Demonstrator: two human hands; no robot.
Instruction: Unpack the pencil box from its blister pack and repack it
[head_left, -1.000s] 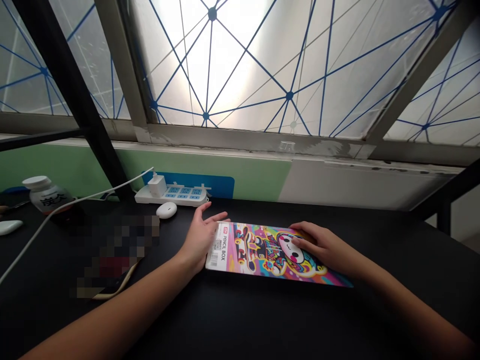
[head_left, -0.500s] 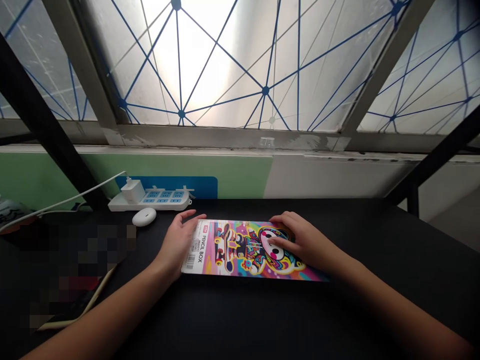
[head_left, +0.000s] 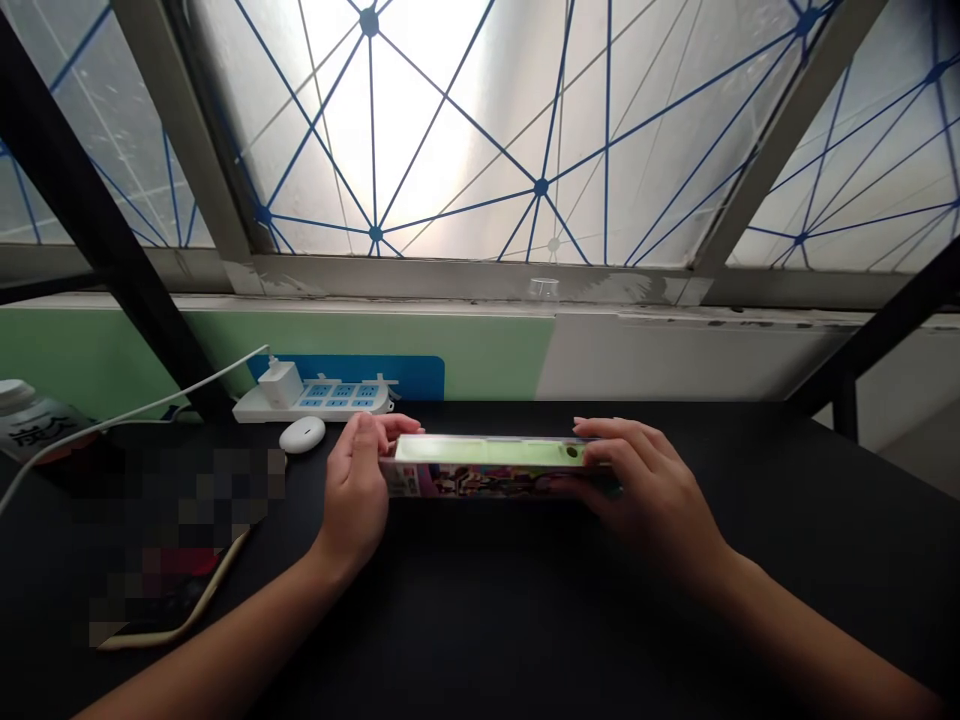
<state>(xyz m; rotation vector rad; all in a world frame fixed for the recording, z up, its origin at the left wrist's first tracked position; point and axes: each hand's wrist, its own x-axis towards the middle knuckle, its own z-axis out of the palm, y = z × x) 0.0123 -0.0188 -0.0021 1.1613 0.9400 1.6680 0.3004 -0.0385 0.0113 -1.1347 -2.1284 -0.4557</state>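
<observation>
A colourful pencil box [head_left: 487,465] stands tipped up on its long edge on the black desk [head_left: 480,620], its pale green side facing up and the cartoon print facing me. My left hand [head_left: 358,490] grips the box's left end, fingers curled over the top. My right hand [head_left: 645,485] holds the right end, fingers wrapped over the top edge.
A white power strip [head_left: 315,398] with a charger and cable lies by the wall, a small white case [head_left: 302,434] in front of it. A phone [head_left: 176,605] lies at the left, a white bottle [head_left: 30,425] at the far left. Black frame bars rise at both sides.
The pencil box lay flat under both hands; now it is tilted up onto its long edge, gripped at both ends.
</observation>
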